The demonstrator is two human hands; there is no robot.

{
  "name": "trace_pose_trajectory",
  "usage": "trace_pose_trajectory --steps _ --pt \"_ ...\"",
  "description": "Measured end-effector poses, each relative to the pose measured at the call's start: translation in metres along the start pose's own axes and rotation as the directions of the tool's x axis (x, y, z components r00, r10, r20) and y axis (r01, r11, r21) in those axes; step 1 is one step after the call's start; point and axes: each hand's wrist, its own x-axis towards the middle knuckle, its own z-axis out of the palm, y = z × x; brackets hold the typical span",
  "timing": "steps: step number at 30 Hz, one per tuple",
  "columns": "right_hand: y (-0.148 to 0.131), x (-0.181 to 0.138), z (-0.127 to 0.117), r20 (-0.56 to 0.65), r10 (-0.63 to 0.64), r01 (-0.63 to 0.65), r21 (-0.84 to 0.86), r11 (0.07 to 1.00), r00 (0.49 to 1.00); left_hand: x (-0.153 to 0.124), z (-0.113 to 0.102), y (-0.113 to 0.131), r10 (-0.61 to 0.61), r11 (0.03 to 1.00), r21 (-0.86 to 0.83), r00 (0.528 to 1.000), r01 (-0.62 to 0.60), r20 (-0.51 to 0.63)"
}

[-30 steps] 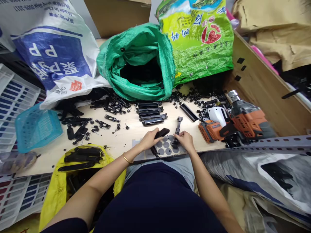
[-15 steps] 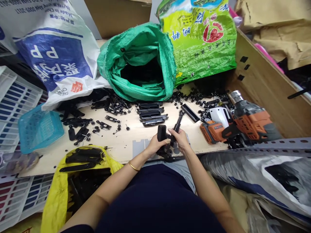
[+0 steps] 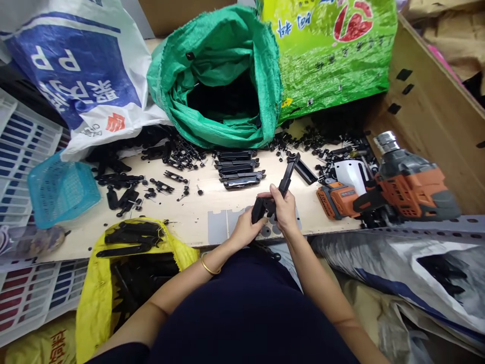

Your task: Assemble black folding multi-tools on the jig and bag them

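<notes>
Near the front edge of the wooden table (image 3: 197, 212) my left hand (image 3: 246, 230) grips a short black plastic piece (image 3: 258, 208) from below. My right hand (image 3: 285, 211) is closed on a long black plastic bar (image 3: 286, 180) that sticks up and away from me. The two black pieces meet between my hands. Under them lies a grey plate with round holes (image 3: 227, 225).
Stacked black bars (image 3: 239, 168) and small black parts (image 3: 166, 172) litter the table. Behind stand a green sack (image 3: 220, 76), a white-blue bag (image 3: 76, 76) and a lime bag (image 3: 329, 50). An orange power drill (image 3: 394, 187) lies right; a blue basket (image 3: 60, 189) and a yellow bag (image 3: 129, 253) are left.
Both hands lifted off the grey plate and came together. The short piece and the long bar, apart on the table before, now meet in my hands above it.
</notes>
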Motion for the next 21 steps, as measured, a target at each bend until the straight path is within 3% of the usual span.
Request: trace_pose_trajectory --steps 4,8,13,16,21 --pt "-0.004 0.001 0.001 0.066 -0.006 0.005 0.018 1.000 0.998 -0.005 -0.004 0.007 0.085 0.986 0.151 0.995 -0.076 -0.053" --pt "-0.005 0.004 0.006 0.150 0.102 -0.112 0.055 0.992 0.983 -0.012 -0.010 0.011 0.149 0.941 0.303 0.989 -0.148 0.021" --pt "0.009 -0.001 0.017 -0.040 0.087 -0.076 0.228 0.971 0.995 -0.017 -0.016 0.024 0.040 0.863 0.501 0.997 -0.070 0.070" --pt "0.012 -0.005 0.019 -0.035 0.101 -0.087 0.293 0.952 0.994 -0.017 -0.018 0.035 0.004 0.794 0.602 0.991 -0.084 0.134" --pt "0.008 -0.008 0.021 -0.118 -0.011 0.057 0.392 0.918 0.993 -0.015 -0.022 0.042 0.017 0.711 0.697 0.994 -0.087 0.106"
